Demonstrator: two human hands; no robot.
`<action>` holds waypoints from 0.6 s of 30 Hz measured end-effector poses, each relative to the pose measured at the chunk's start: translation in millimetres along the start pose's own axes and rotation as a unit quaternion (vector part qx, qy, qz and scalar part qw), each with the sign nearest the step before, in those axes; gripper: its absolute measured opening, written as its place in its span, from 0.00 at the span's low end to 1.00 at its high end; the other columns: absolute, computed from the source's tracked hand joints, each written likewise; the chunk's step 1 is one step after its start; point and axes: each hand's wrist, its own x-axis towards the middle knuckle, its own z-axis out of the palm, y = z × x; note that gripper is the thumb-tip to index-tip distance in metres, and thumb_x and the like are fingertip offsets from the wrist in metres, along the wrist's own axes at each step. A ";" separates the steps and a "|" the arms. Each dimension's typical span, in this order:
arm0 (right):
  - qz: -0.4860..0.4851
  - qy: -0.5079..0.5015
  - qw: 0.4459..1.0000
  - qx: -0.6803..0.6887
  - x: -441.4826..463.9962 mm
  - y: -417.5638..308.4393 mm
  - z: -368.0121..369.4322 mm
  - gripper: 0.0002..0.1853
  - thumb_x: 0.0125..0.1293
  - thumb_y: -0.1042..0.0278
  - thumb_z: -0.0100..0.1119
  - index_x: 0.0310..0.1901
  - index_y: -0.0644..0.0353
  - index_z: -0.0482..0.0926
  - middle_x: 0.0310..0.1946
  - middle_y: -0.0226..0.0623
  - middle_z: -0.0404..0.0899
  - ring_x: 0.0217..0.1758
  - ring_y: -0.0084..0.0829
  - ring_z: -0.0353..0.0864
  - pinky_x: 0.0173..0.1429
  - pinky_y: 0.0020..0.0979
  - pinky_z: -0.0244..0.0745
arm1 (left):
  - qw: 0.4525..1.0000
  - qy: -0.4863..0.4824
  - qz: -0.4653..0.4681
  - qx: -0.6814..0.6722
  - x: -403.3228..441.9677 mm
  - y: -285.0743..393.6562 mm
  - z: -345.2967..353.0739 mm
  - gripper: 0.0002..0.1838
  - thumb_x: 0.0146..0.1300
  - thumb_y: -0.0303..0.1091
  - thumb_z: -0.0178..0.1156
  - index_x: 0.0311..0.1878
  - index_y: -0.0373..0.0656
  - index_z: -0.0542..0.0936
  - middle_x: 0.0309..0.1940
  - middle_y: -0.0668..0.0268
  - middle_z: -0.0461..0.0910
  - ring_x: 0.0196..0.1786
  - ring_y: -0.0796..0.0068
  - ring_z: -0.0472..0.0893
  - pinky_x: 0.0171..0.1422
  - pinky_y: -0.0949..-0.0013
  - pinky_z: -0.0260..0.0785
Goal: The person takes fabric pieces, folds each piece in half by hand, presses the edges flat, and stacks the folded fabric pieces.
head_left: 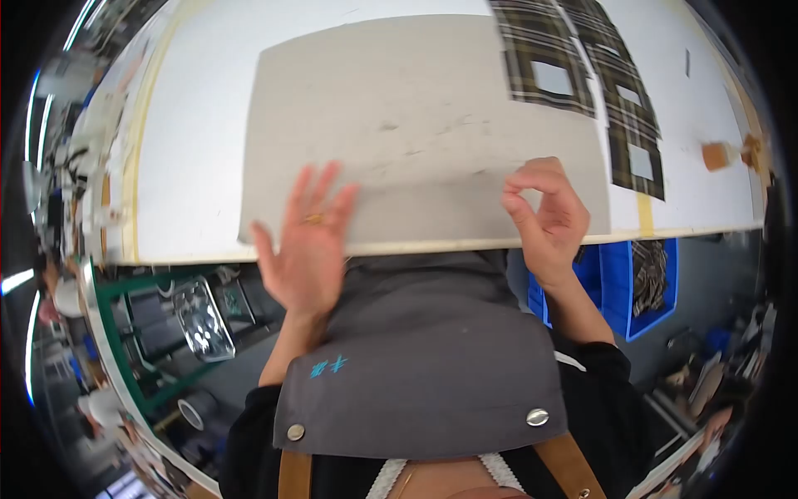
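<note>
A large grey-beige sheet with dark smudges lies flat on the white table. Over its front edge, on the left, is my left hand, slightly blurred, fingers spread and nothing in them; a ring is on one finger. My right hand hovers at the sheet's front right, thumb and index finger pinched into a loop. Whatever sits in that pinch, if anything, is too small to make out. Beyond it, dark plaid fabric pieces with white squares on them partly overlap the sheet's right side.
Blue bins stand below the table edge at right, one with plaid fabric inside. An orange-brown object is at the table's far right. A green frame stands at lower left. Other people are partly visible at the left.
</note>
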 end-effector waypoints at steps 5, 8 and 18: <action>0.107 -0.113 0.981 0.114 -13.3 -14.8 97.0 0.18 0.57 0.79 0.72 0.50 0.62 0.83 0.39 0.34 0.81 0.45 0.25 0.76 0.52 0.28 0.71 | 0.923 -0.081 -0.206 -0.314 -8.6 11.1 -16.3 0.51 0.71 0.72 0.40 0.78 0.34 0.54 0.77 0.42 0.55 0.74 0.51 0.65 0.79 0.54 0.53; 0.094 -0.114 0.984 0.102 -24.9 -24.4 113.4 0.17 0.58 0.79 0.71 0.49 0.62 0.82 0.40 0.33 0.81 0.42 0.24 0.77 0.49 0.27 0.73 | 0.892 -0.086 -0.263 -0.358 -9.3 17.9 -26.3 0.51 0.70 0.73 0.40 0.78 0.34 0.54 0.77 0.43 0.56 0.74 0.52 0.65 0.78 0.56 0.53; -0.025 -0.090 0.992 -0.087 -4.2 -40.5 124.3 0.02 0.63 0.80 0.67 0.36 0.64 0.83 0.31 0.36 0.81 0.35 0.25 0.79 0.40 0.25 0.73 | 0.919 -0.112 -0.257 -0.278 -7.9 24.9 -31.5 0.49 0.72 0.72 0.38 0.78 0.36 0.56 0.76 0.47 0.58 0.78 0.62 0.61 0.79 0.64 0.46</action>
